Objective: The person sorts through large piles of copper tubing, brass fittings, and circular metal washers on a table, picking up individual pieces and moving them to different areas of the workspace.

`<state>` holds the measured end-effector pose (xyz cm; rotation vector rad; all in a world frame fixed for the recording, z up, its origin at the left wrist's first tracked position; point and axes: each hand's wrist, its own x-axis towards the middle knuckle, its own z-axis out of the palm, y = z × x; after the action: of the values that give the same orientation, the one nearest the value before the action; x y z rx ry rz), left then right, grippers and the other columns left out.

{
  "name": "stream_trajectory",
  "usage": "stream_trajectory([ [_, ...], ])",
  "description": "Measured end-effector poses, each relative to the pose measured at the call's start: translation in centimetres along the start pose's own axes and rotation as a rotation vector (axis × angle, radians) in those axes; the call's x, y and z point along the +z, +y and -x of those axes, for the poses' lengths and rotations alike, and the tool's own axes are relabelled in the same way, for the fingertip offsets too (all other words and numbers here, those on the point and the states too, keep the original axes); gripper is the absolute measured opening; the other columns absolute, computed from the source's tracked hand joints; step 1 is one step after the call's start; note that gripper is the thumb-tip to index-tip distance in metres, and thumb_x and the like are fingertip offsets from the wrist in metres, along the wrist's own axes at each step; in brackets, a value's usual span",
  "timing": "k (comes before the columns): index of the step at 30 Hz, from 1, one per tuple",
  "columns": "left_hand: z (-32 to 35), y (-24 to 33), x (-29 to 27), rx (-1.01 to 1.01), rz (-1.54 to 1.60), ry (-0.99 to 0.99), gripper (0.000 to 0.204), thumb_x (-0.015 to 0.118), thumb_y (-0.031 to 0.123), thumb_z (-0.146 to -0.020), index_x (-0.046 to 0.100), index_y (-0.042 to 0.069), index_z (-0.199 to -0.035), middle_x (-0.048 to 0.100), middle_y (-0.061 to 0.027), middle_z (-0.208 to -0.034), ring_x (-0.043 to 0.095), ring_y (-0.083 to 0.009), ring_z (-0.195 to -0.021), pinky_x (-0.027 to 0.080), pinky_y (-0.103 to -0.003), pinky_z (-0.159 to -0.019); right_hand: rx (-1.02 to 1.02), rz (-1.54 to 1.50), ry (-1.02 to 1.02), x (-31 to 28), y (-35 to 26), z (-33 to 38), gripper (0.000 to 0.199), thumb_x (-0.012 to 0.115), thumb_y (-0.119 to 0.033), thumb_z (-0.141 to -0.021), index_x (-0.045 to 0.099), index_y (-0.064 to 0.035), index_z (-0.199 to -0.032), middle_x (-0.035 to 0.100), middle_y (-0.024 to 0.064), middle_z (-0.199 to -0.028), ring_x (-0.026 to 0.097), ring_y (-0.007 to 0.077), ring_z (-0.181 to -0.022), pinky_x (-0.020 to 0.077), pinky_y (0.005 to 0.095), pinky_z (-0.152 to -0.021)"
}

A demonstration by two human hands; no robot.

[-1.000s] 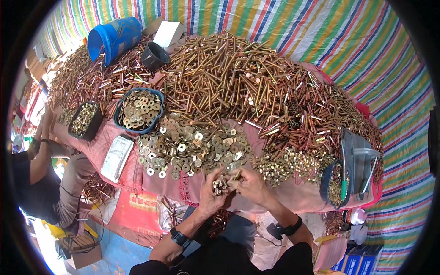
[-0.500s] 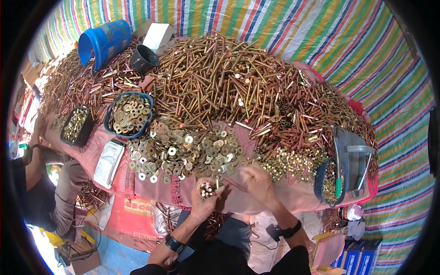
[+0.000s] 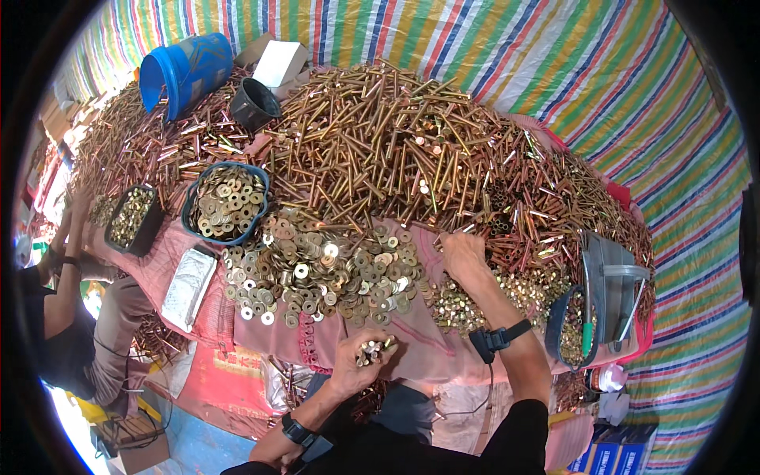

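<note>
My left hand (image 3: 355, 366) is closed round a bundle of short metal bolts (image 3: 372, 352), their ends pointing up, just over the near edge of the cloth. My right hand (image 3: 465, 257) reaches forward to the near edge of a heap of copper-coloured bolts and tubes (image 3: 396, 150). Its fingers bend down among the pieces, and their tips are hidden, so I cannot see whether it grips one. Small brass-coloured nuts (image 3: 514, 293) lie heaped beside and under my right wrist. Between my hands and to the left spreads a pile of flat round washers (image 3: 317, 273).
A blue-rimmed tub of washers (image 3: 226, 203), a dark tub of nuts (image 3: 132, 219) and a silvery packet (image 3: 190, 288) lie left. Right are a nut tub (image 3: 570, 328) and grey container (image 3: 613, 277). Behind stand a blue bucket (image 3: 186, 75) and black pot (image 3: 255, 104). Another person's arm (image 3: 67, 277) shows left.
My right hand has moved forward from above the near cloth to the edge of the bolt heap. My left hand has come slightly nearer to me, still holding its bundle, now tilted more.
</note>
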<state>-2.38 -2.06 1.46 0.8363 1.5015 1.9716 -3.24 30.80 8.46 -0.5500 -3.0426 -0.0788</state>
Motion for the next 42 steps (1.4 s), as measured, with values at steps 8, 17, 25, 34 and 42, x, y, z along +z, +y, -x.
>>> stream_trajectory([
  [8, -0.5, -0.3, 0.9, -0.097, 0.169, 0.096, 0.024, 0.077, -0.005, -0.095, 0.056, 0.003, -0.105, 0.070, -0.0087, -0.106, 0.066, -0.0112, -0.090, 0.056, -0.025, -0.075, -0.128, 0.013, 0.006, -1.5, -0.2, 1.0, 0.020, 0.071, -0.005, -0.082, 0.070, 0.0001, -0.101, 0.067, 0.0278, -0.088, 0.071, 0.0428, -0.079, 0.0529, 0.0528, -0.064],
  [17, -0.4, -0.3, 1.1, -0.124, 0.077, 0.119, 0.024, 0.077, -0.004, -0.095, 0.057, 0.002, -0.105, 0.071, -0.0083, -0.103, 0.063, -0.0072, -0.078, 0.053, -0.023, -0.067, -0.297, -0.260, 0.363, -1.3, -0.5, 0.9, 0.026, 0.067, 0.005, -0.083, 0.067, -0.0083, -0.106, 0.057, 0.0144, -0.092, 0.064, 0.0369, -0.081, 0.0533, 0.0494, -0.067],
  [25, -0.3, -1.0, 1.0, -0.066, 0.050, 0.101, 0.024, 0.077, -0.004, -0.096, 0.057, 0.002, -0.107, 0.071, -0.0089, -0.102, 0.063, -0.0071, -0.077, 0.053, -0.023, -0.066, -0.140, -0.081, 0.022, 0.4, -1.1, 0.5, 0.031, 0.066, 0.003, -0.082, 0.069, -0.0011, -0.112, 0.063, 0.0236, -0.110, 0.060, 0.0427, -0.110, 0.0511, 0.0550, -0.090],
  [34, 0.0, -1.7, 0.9, -0.098, 0.083, 0.095, 0.025, 0.078, -0.003, -0.096, 0.056, 0.003, -0.107, 0.071, -0.0081, -0.103, 0.063, -0.0062, -0.078, 0.053, -0.022, -0.067, -0.162, -0.009, -0.031, 0.0, -2.8, -0.8, 0.062, 0.070, 0.005, -0.078, 0.059, -0.0086, -0.137, 0.063, 0.0188, -0.118, 0.063, 0.0412, -0.107, 0.0540, 0.0513, -0.086],
  [42, -0.2, -1.5, 0.9, -0.010, -0.028, 0.104, 0.021, 0.078, 0.000, -0.096, 0.061, 0.001, -0.107, 0.073, -0.0065, -0.097, 0.064, -0.0060, -0.076, 0.053, -0.023, -0.066, -0.325, -0.129, 0.217, -1.5, -1.4, -1.1, 0.043, 0.077, 0.002, -0.079, 0.061, -0.0022, -0.118, 0.064, 0.0138, -0.101, 0.061, 0.0332, -0.093, 0.0536, 0.0466, -0.077],
])
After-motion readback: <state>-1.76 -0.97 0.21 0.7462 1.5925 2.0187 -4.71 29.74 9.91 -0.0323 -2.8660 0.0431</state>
